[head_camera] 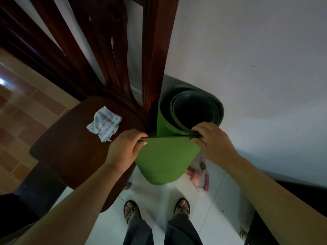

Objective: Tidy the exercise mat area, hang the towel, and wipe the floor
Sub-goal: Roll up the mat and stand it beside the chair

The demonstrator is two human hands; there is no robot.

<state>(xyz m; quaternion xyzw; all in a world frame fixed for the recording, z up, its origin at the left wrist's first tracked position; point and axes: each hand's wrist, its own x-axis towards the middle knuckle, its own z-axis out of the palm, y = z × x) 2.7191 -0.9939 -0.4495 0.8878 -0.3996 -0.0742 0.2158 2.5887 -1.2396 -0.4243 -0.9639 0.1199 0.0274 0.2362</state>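
Observation:
A green exercise mat (pixel 164 160) stands on end as a loose roll between a wooden chair and the white wall, its dark inner side showing at the top. My left hand (pixel 123 147) pinches the mat's loose top edge on the left. My right hand (pixel 210 137) grips the same edge on the right, against the roll. A crumpled white cloth with thin stripes (pixel 104 124) lies on the chair seat, left of my left hand.
The dark wooden chair (pixel 70 147) stands at the left, its back rising behind the mat. A pink skipping rope (pixel 201 175) lies on the white floor tiles right of the mat. My sandalled feet (pixel 155 209) stand below. A dark object (pixel 300 190) sits at the right.

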